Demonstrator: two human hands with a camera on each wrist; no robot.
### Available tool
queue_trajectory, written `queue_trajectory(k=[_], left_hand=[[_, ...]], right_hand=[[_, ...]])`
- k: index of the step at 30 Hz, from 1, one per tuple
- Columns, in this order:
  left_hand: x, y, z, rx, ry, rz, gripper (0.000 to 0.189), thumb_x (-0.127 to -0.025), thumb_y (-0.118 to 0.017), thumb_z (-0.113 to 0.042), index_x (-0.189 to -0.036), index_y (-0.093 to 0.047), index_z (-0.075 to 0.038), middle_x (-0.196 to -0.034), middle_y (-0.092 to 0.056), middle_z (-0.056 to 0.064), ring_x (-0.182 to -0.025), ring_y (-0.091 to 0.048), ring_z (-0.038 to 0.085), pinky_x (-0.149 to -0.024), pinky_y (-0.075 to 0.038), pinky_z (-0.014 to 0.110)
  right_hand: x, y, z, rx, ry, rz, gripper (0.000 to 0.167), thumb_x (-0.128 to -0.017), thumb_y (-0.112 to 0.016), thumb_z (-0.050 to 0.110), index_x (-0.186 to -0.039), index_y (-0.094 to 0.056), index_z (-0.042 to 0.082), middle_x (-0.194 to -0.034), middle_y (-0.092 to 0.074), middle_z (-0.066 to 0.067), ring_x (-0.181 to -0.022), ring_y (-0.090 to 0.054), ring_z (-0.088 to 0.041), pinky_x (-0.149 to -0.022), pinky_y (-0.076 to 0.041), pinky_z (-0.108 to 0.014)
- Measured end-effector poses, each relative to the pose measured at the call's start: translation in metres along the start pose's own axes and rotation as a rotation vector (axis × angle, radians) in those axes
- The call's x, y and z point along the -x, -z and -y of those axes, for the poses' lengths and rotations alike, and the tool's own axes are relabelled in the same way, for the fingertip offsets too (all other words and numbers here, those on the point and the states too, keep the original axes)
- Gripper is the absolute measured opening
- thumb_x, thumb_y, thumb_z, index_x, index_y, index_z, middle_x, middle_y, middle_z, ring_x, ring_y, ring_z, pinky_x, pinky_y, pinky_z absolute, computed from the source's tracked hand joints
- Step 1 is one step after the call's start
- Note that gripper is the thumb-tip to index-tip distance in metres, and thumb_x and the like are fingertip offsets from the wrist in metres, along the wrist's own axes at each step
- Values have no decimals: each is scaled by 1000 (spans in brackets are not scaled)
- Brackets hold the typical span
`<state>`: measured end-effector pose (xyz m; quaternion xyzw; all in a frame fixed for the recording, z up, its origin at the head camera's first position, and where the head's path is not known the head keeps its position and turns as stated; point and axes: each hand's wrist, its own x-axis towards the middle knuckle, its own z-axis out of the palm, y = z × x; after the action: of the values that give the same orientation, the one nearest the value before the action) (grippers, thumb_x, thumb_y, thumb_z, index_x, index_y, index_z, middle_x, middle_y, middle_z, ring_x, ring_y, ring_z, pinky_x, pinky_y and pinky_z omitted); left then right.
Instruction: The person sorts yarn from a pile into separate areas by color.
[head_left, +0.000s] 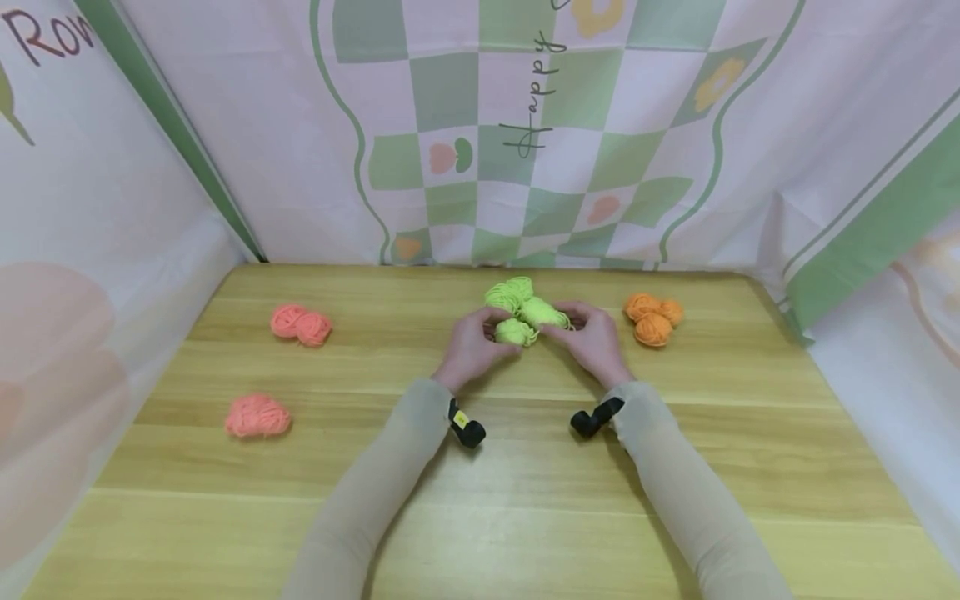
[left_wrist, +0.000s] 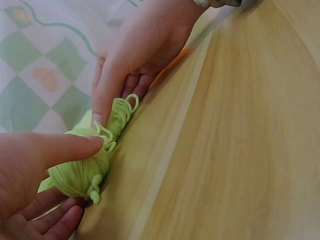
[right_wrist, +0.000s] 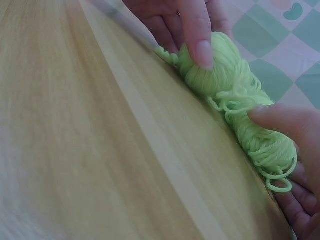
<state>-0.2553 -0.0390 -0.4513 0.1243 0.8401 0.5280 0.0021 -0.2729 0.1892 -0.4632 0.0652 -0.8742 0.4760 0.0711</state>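
Three balls of lime-green yarn lie touching in a cluster near the table's back edge in the head view. My left hand [head_left: 472, 346] holds the front green yarn ball [head_left: 515, 332], its thumb on top and fingers around the far side. On the cluster's right, my right hand [head_left: 596, 340] grips another green yarn ball [head_left: 543, 313] between thumb and fingers. Behind these sits the third green yarn ball [head_left: 509, 292], apart from both hands. In the right wrist view, loose loops hang from the right-hand ball [right_wrist: 267, 147], which presses against its neighbour [right_wrist: 212, 67].
Several orange yarn balls [head_left: 652, 319] form a group to the right. Two pink yarn balls [head_left: 301, 325] touch each other at the left, with another pink yarn ball [head_left: 257, 416] nearer the front. A printed curtain [head_left: 450, 92] hangs behind the wooden table [head_left: 495, 517].
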Motion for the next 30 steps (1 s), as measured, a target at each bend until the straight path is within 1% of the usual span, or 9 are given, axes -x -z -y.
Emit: queue_trajectory(k=[6,13,18,21,26,30], left_hand=[[0,-2,0,14,4,-10,60,-74,-92,-8,-128,-66,-6,-119,-69,9,-97,-64,19,-85,-54,26],[6,3,0,102,9,0,58,-75,-90,-5,-128,-66,-5,-119,-68,10,-99,-65,22,-87,-55,28],[10,10,-2,126,43,-6,59,-76,-91,-7,-129,-65,-6,-122,-68,8,-103,-65,23,-89,-55,30],[13,16,-5,129,58,-10,61,-76,-90,-8,-131,-64,-6,-126,-66,9,-107,-64,26,-92,-54,33],[17,25,-6,151,45,-13,64,-77,-90,-9,-134,-62,-6,-129,-64,13,-112,-63,31,-97,-53,39],[20,33,-5,149,26,-20,66,-77,-90,-11,-135,-61,-6,-131,-63,15,-114,-62,34,-99,-51,42]], right_hand=[[1,0,0,0,-2,1,55,-82,-87,39,-125,-70,9,-117,-71,-11,-106,-64,-27,-96,-50,-43],[1,-1,1,-4,1,-5,54,-82,-87,37,-125,-71,8,-117,-71,-12,-106,-64,-27,-96,-50,-43],[2,0,1,1,2,-7,54,-83,-87,37,-125,-71,8,-117,-71,-11,-106,-64,-27,-96,-50,-43],[2,0,2,4,-4,-5,55,-83,-86,38,-126,-70,8,-117,-71,-12,-107,-63,-28,-97,-50,-44],[2,0,2,-1,-12,-2,55,-84,-86,39,-126,-70,7,-117,-71,-13,-109,-63,-29,-98,-49,-46],[1,0,2,-4,-12,-5,55,-83,-86,39,-125,-70,7,-117,-71,-13,-109,-63,-29,-98,-49,-45]])
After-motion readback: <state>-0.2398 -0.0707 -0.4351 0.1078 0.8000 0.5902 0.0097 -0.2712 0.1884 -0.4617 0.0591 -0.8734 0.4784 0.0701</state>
